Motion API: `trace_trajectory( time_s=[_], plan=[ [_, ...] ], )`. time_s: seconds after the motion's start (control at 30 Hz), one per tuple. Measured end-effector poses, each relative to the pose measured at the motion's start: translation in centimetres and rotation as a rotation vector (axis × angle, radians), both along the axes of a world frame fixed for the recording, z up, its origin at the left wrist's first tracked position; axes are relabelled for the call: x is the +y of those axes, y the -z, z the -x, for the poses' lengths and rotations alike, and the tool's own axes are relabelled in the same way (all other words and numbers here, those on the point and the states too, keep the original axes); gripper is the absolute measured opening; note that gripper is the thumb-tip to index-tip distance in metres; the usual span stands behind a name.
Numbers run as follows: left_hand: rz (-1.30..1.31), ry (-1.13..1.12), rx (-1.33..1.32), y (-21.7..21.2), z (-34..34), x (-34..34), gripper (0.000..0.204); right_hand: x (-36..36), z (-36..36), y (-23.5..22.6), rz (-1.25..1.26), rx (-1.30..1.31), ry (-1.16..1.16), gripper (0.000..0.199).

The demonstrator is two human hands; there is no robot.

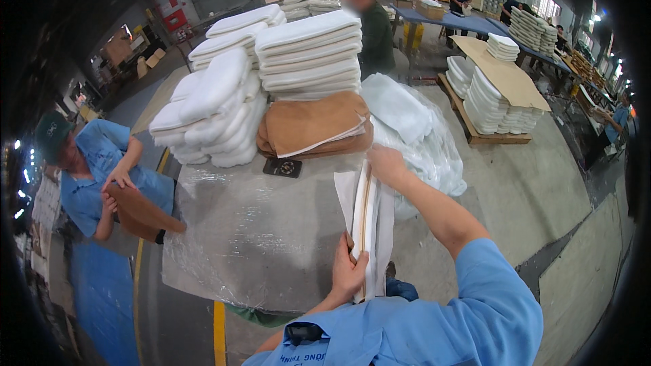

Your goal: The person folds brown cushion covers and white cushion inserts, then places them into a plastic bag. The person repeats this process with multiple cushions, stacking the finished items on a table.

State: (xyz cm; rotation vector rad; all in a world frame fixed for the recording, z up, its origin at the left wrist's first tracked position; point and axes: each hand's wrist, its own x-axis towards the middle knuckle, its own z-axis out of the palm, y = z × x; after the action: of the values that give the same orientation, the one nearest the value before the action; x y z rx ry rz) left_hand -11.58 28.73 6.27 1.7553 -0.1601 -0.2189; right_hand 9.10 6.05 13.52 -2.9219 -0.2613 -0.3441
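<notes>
A long, narrow white fabric piece, apparently a cushion cover [360, 230], stands edge-up in front of me. A thin brown line runs along its length, and pale flaps spread on both sides. My left hand [349, 268] grips its near end, with the thumb on the white fabric and a bit of brown showing by the fingers. At the far end my right hand [386, 166] is closed on the top edge. Beyond it lies a pile of brown cushion covers [312, 122] with white undersides. A dark phone-like object [282, 167] rests beside that pile.
Tall stacks of white cushion pads [308, 54] stand at the table's back. Clear plastic bagging [434, 142] bulges at the right. Plastic film covers the table [230, 230]. At left a co-worker [112, 176] handles a brown cover. A pallet [485, 137] of white pads stands far right.
</notes>
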Motion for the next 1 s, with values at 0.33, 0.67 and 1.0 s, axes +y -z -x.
trace_trajectory(
  time_s=[0.33, 0.67, 1.0],
  plan=[
    [0.141, -0.131, -0.095, 0.2, 0.1, 1.1, 0.081, 6.1, 7.2, -0.1, -0.925, 0.389, -0.318, 0.018],
    [-0.098, -0.298, -0.449, -7.2, -4.6, 4.3, 0.058, 13.7, 12.1, 0.3, -1.835, 0.946, -0.299, 0.059],
    [0.126, -0.475, 0.01, 1.6, -0.5, 4.2, 0.019, 2.7, 13.0, 6.6, -1.901, 0.631, 0.533, 0.069]
  ],
)
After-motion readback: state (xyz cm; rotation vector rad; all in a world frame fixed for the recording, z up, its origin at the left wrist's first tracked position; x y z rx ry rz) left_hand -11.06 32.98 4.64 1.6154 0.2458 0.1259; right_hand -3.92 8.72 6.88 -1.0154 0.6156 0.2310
